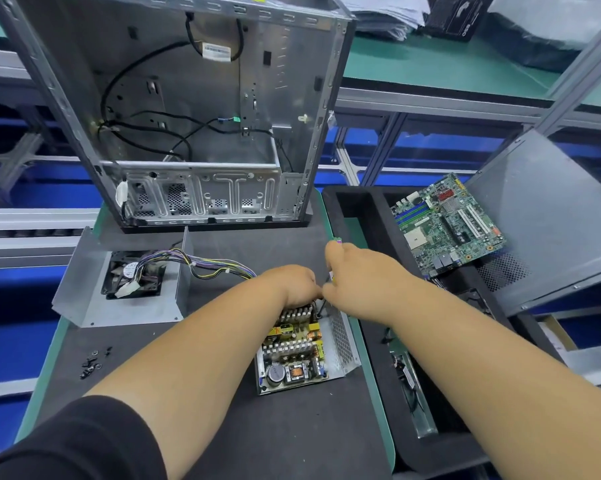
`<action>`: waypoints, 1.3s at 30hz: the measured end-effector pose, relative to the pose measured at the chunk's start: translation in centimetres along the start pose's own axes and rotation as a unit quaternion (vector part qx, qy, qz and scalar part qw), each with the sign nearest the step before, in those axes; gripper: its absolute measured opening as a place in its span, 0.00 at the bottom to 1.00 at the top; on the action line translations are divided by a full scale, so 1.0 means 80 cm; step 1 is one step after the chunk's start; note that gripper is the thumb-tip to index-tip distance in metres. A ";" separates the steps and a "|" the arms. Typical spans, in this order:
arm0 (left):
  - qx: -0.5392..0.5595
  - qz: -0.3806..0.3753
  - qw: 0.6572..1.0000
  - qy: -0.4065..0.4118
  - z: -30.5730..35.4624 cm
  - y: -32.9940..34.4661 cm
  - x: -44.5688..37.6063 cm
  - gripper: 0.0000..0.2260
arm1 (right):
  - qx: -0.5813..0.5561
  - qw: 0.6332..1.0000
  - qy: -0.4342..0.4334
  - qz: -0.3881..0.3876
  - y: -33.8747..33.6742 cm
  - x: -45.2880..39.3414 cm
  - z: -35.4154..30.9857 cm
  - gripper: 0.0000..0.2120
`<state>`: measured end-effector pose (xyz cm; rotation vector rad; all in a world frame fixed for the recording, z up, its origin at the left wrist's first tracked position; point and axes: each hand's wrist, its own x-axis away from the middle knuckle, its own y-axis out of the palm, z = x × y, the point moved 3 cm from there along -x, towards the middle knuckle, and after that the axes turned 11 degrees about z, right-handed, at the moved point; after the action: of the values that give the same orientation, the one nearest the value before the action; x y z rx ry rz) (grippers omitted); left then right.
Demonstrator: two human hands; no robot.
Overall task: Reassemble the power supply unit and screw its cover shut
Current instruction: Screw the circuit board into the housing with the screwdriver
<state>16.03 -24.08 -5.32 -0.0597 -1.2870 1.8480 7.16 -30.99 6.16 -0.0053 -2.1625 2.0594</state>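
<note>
The power supply base (pixel 342 344) lies open on the dark mat, its circuit board (pixel 293 355) with heat sinks, coils and a capacitor exposed. My left hand (pixel 292 284) presses down on the far end of the board. My right hand (pixel 354 271) grips a screwdriver (pixel 337 241) with a green and pink handle end; its dark shaft (pixel 321 308) points down into the far right corner of the board. The grey cover (pixel 94 306) with the black fan (pixel 132 275) lies apart at the left, joined by a bundle of coloured wires (pixel 216 266).
An empty computer case (pixel 195 109) stands upright at the back of the mat. Several loose black screws (pixel 93 363) lie at the left. A black foam tray (pixel 357 216) at the right holds a green motherboard (pixel 448 225). A grey side panel (pixel 548 216) leans at the far right.
</note>
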 end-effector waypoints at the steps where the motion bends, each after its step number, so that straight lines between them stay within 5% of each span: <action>1: 0.001 0.004 1.000 -0.001 0.000 0.000 -0.001 0.13 | 0.000 1.000 -0.019 -0.009 -0.001 0.001 0.002 0.07; 12: 0.007 0.015 1.000 0.002 0.000 0.003 -0.001 0.15 | 0.178 0.983 -0.033 0.025 0.019 -0.010 0.001 0.09; 17: 0.006 0.014 1.000 -0.001 0.000 0.002 -0.001 0.19 | 0.163 0.986 0.036 0.016 0.019 -0.014 -0.005 0.13; 25: -0.005 0.013 1.000 0.001 -0.002 0.002 -0.005 0.12 | 0.018 0.999 -0.049 0.006 0.008 -0.005 0.007 0.08; 32: -0.007 0.005 1.000 0.003 -0.003 0.005 -0.007 0.17 | 0.099 0.993 -0.049 0.044 0.017 -0.008 0.000 0.09; 39: 0.013 0.028 1.000 -0.003 -0.001 0.007 -0.005 0.19 | 0.169 0.984 0.041 0.043 0.024 -0.013 -0.011 0.10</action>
<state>15.99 -24.37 -5.97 -0.0775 -1.2764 1.9124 8.12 -30.16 4.17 -0.1420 -1.7706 2.4024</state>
